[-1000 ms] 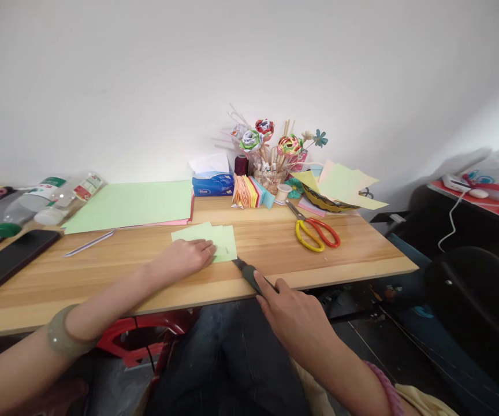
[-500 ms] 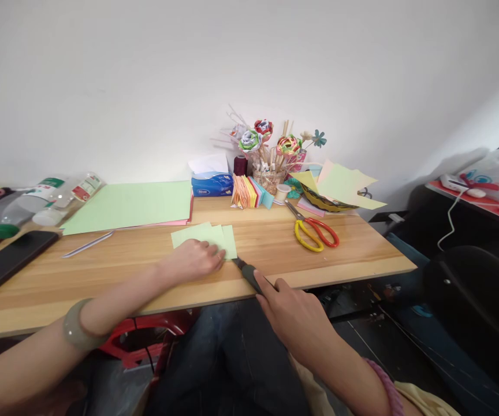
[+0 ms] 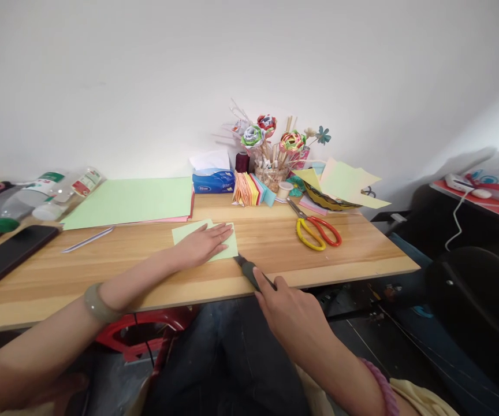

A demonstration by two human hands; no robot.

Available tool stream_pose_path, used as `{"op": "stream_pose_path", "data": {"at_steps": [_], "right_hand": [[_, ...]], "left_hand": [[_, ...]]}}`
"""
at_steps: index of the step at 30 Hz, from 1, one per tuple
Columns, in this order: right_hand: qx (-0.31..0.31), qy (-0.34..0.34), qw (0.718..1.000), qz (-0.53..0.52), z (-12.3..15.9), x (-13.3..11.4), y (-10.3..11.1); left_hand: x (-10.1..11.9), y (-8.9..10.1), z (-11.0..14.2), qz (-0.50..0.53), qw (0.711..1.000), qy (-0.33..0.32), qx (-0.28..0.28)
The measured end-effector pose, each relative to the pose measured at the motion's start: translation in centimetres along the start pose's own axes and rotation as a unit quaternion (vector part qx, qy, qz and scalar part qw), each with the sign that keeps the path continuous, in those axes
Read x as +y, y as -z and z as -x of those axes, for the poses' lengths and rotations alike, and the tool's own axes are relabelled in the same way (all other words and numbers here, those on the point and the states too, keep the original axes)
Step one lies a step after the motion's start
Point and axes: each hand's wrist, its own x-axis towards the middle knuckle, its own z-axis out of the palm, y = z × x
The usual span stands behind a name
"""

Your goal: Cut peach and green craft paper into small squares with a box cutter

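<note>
My left hand [image 3: 204, 244] lies flat with fingers stretched out on a small light green paper [image 3: 229, 249] on the wooden desk [image 3: 154, 266]. My right hand [image 3: 291, 315] is closed round the dark handle of a utility knife [image 3: 248, 270]. The knife's tip points at the paper's near right corner, at the desk's front edge.
Yellow and red scissors [image 3: 316, 230] lie right of the paper. At the back stand a tissue box [image 3: 213, 180], coloured paper strips [image 3: 252, 190], a jar of paper flowers [image 3: 271, 156] and a bowl with paper sheets [image 3: 340, 185]. Large green sheets [image 3: 132, 199], a pen [image 3: 87, 240], bottles [image 3: 37, 193] and a phone [image 3: 9, 254] are at left.
My left hand slid forward over the green paper and flattened, fingers now stretched out. My right hand with the knife stayed almost in place.
</note>
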Motion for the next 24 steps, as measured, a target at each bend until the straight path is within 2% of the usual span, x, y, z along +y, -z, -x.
{"op": "stream_pose_path", "data": {"at_steps": [13,24], "right_hand": [[0.008,-0.007,1.000,0.019,-0.1,-0.1,-0.2],[0.010,-0.011,1.000,0.012,-1.6,-0.1,0.1]], "left_hand": [[-0.1,-0.5,0.2,0.064,0.998,0.015,0.001],[0.2,-0.2,0.2,0.070,0.997,0.027,-0.004]]}}
